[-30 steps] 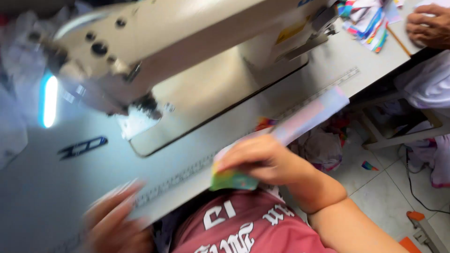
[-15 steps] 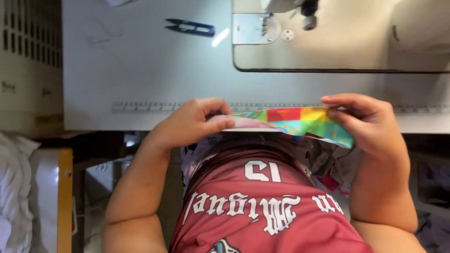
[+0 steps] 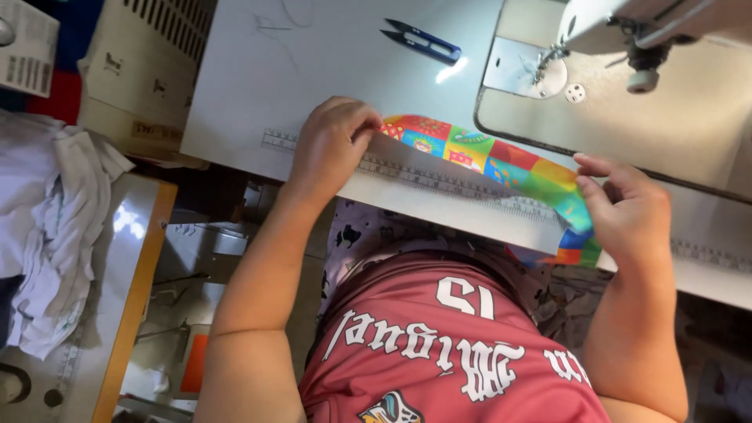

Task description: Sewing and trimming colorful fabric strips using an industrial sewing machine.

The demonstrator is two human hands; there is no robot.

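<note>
Stretching along the near edge of the white counter point(image 3: 298, 70), a narrow strip of patchwork fabric point(image 3: 501, 160) in red, orange, yellow, green and blue squares lies with its long axis running from the left hand point(image 3: 333, 145) to the right hand point(image 3: 627, 215), dipping slightly toward the right, where its end hangs just over the counter's edge. The left hand is curled shut on the strip's left end, fingers pressing it onto the counter beside a printed measuring scale point(image 3: 439, 176) that follows the near edge. The right hand pinches the other end between thumb and fingers, held near the counter's right part. The strip sits just in front of the sewing machine point(image 3: 650, 31), whose metal needle plate point(image 3: 521, 70) lies beyond the strip's middle. Dark blue thread snips point(image 3: 423, 43) rest farther back on the counter, points toward the left. Off the counter's left edge stands a beige ribbed box point(image 3: 141, 70), and a heap of white cloth point(image 3: 47, 227) lies on a wooden-edged surface beside it.
</note>
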